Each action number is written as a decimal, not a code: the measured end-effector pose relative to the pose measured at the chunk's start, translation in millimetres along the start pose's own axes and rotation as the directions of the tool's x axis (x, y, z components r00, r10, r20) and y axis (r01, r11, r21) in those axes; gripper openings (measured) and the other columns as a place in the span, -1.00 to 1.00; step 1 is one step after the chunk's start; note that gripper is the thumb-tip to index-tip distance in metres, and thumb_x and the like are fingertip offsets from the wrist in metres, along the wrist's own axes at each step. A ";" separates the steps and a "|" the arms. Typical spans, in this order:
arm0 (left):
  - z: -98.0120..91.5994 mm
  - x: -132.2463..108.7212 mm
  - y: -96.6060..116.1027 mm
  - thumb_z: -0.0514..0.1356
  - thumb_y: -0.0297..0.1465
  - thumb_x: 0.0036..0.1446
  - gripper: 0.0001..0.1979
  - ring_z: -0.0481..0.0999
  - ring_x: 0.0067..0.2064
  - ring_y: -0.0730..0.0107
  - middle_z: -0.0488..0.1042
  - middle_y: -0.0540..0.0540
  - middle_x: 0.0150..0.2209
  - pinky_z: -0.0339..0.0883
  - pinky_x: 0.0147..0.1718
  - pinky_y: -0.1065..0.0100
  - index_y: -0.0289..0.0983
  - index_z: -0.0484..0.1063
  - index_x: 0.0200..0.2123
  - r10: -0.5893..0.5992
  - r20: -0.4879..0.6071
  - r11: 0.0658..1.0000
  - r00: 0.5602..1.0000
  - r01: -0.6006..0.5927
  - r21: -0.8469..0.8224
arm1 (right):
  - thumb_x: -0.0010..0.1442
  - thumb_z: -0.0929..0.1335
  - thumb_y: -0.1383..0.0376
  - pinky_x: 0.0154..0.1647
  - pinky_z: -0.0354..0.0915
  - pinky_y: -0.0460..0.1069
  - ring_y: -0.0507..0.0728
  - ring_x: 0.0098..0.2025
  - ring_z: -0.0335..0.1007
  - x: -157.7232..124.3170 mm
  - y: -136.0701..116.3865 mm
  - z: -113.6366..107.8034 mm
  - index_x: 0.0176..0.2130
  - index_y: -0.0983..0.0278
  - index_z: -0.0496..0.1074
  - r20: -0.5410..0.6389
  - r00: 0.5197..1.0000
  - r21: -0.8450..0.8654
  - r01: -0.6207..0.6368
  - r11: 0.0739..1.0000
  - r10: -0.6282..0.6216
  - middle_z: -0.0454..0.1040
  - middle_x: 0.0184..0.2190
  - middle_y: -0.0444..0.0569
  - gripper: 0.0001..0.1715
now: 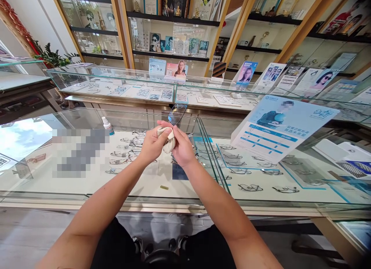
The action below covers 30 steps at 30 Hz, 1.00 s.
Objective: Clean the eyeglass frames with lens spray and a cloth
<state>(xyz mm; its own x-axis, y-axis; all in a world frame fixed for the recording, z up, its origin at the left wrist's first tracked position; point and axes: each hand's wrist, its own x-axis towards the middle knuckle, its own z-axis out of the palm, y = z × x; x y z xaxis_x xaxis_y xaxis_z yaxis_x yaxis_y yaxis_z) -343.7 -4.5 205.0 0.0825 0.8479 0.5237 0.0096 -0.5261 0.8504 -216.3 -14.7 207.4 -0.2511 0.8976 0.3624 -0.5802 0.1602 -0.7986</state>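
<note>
Extending over the glass tabletop (182,192), the left hand (155,143) and right hand (184,148) clamp their fingers on a crumpled cloth (168,146); glasses (177,114) project just beyond, probably light and fragile, best held by the rim

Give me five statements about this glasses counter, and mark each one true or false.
1. The left hand and right hand both touch the pale cloth. True.
2. The white bottle is right of the hands. False: the bottle is to their left.
3. Glasses show just beyond the hands. True.
4. The pale cloth lies spread flat. False: it is bunched between the hands.
5. A blue-and-white sign is right of the hands. True.
</note>
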 end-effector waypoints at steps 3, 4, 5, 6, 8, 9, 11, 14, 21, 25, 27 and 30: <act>1.4 0.8 2.1 0.24 0.31 0.29 -0.26 0.06 -0.52 0.47 0.14 0.07 -0.60 0.04 -0.49 0.32 -0.20 0.19 -0.53 -0.010 -0.016 1.000 1.000 0.010 -0.020 | 0.23 0.57 -0.13 0.25 0.51 0.14 0.29 0.28 0.55 -0.8 -1.5 3.2 -0.12 0.06 0.77 -0.019 1.000 -0.029 -0.002 1.000 0.002 0.71 0.17 -0.05 -0.60; 1.4 1.6 2.0 0.23 0.31 0.29 -0.26 0.07 -0.52 0.47 0.15 0.06 -0.59 0.04 -0.49 0.32 -0.21 0.21 -0.53 -0.010 -0.003 1.000 1.000 0.009 -0.029 | 0.21 0.58 -0.12 0.24 0.51 0.14 0.30 0.28 0.55 -0.2 -2.8 2.4 -0.13 0.06 0.77 -0.031 1.000 -0.045 -0.007 0.999 0.005 0.71 0.16 -0.04 -0.61; 0.7 2.7 1.2 0.23 0.30 0.29 -0.28 0.11 -0.51 0.46 0.20 0.04 -0.58 0.07 -0.48 0.33 -0.22 0.27 -0.51 -0.007 0.005 0.999 1.000 0.007 -0.038 | 0.21 0.58 -0.12 0.24 0.51 0.15 0.30 0.28 0.55 0.7 -4.6 0.5 -0.13 0.07 0.76 -0.045 0.999 -0.056 -0.006 0.998 0.003 0.72 0.14 -0.03 -0.61; -0.9 4.5 -0.2 0.24 0.29 0.30 -0.30 0.15 -0.49 0.45 0.26 0.02 -0.54 0.11 -0.47 0.33 -0.23 0.35 -0.47 -0.005 0.001 0.999 1.000 0.005 -0.053 | 0.22 0.57 -0.10 0.25 0.50 0.16 0.30 0.28 0.56 1.9 -6.9 -2.4 -0.12 0.07 0.76 -0.062 0.998 -0.061 0.005 0.998 -0.009 0.73 0.13 -0.03 -0.61; -7.4 10.1 -4.7 0.27 0.26 0.30 -0.36 0.27 -0.44 0.41 0.39 -0.02 -0.45 0.22 -0.43 0.34 -0.24 0.46 -0.36 -0.015 -0.050 0.994 0.999 0.010 -0.105 | 0.26 0.55 -0.08 0.29 0.48 0.17 0.27 0.26 0.56 5.3 -13.4 -10.8 -0.08 0.07 0.76 -0.094 0.993 -0.061 0.064 0.996 -0.070 0.72 0.12 -0.03 -0.63; -12.3 14.0 -7.4 0.29 0.24 0.31 -0.39 0.34 -0.41 0.40 0.45 -0.04 -0.41 0.29 -0.39 0.34 -0.24 0.50 -0.31 -0.022 -0.092 0.990 0.996 0.009 -0.139 | 0.29 0.53 -0.06 0.31 0.46 0.17 0.26 0.25 0.57 7.3 -17.3 -15.8 -0.07 0.06 0.75 -0.108 0.988 -0.063 0.105 0.993 -0.111 0.72 0.13 -0.04 -0.65; -24.5 23.1 -12.3 0.34 0.19 0.29 -0.44 0.47 -0.32 0.36 0.53 -0.07 -0.32 0.40 -0.28 0.34 -0.23 0.55 -0.22 -0.022 -0.186 0.980 0.982 -0.016 -0.199 | 0.33 0.49 -0.03 0.33 0.45 0.16 0.22 0.22 0.58 11.2 -25.1 -25.9 -0.06 0.06 0.75 -0.132 0.975 -0.082 0.167 0.983 -0.177 0.71 0.13 -0.05 -0.68; -42.7 35.7 -15.6 0.47 0.06 0.17 -0.50 0.54 -0.23 0.34 0.59 -0.10 -0.20 0.44 -0.23 0.37 -0.21 0.60 -0.07 -0.013 -0.323 0.973 0.946 -0.063 -0.223 | 0.36 0.45 0.02 0.32 0.45 0.16 0.20 0.15 0.60 15.7 -33.0 -37.0 -0.08 0.07 0.73 -0.174 0.966 -0.109 0.173 0.979 -0.190 0.72 0.04 -0.03 -0.71; -55.9 41.3 -13.1 0.35 -0.14 0.09 -0.63 0.27 -0.46 0.47 0.18 0.04 -0.47 0.26 -0.46 0.40 -0.19 0.26 -0.50 -0.059 -0.492 0.954 0.868 -0.096 -0.285 | 0.33 0.48 -0.01 0.15 0.49 0.14 0.18 -0.01 0.58 18.0 -31.2 -43.2 -0.16 0.12 0.71 -0.121 0.979 -0.125 0.148 0.981 -0.163 0.69 -0.11 -0.01 -0.71; -50.9 40.1 -9.8 0.40 -0.17 0.01 -0.56 0.40 -0.36 0.42 0.23 0.03 -0.46 0.45 -0.33 0.38 -0.18 0.18 -0.54 -0.160 -0.511 0.933 0.844 -0.041 -0.358 | 0.31 0.50 -0.03 0.13 0.46 0.12 0.18 -0.06 0.56 16.2 -28.6 -42.4 -0.22 0.13 0.72 -0.053 0.988 -0.160 0.134 0.978 -0.144 0.67 -0.13 -0.02 -0.68; -47.9 38.2 -6.4 0.41 -0.11 0.04 -0.53 0.37 -0.40 0.43 0.26 0.01 -0.47 0.36 -0.44 0.39 -0.18 0.21 -0.55 -0.197 -0.484 0.934 0.852 0.012 -0.358 | 0.32 0.48 -0.04 0.15 0.44 0.13 0.19 -0.05 0.56 15.1 -27.7 -41.5 -0.22 0.13 0.72 -0.034 0.990 -0.203 0.125 0.971 -0.135 0.67 -0.14 -0.02 -0.66; -43.9 31.4 -2.3 0.34 0.05 0.22 -0.36 0.09 -0.54 0.49 0.11 0.05 -0.57 0.05 -0.57 0.35 -0.17 0.09 -0.61 -0.082 -0.442 0.983 0.893 -0.001 -0.185 | 0.34 0.45 -0.06 0.18 0.40 0.14 0.22 -0.06 0.53 13.7 -28.3 -39.8 -0.28 0.13 0.71 0.011 0.991 -0.321 0.133 0.938 -0.137 0.67 -0.20 -0.02 -0.63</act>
<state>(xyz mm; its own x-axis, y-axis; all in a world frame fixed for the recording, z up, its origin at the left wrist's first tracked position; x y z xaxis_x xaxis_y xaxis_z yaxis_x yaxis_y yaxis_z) -384.8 26.3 221.7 -0.3672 0.8294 0.4210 -0.1745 -0.5061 0.8447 -172.5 9.4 215.8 -0.1775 0.8627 0.4736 -0.3286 0.4016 -0.8548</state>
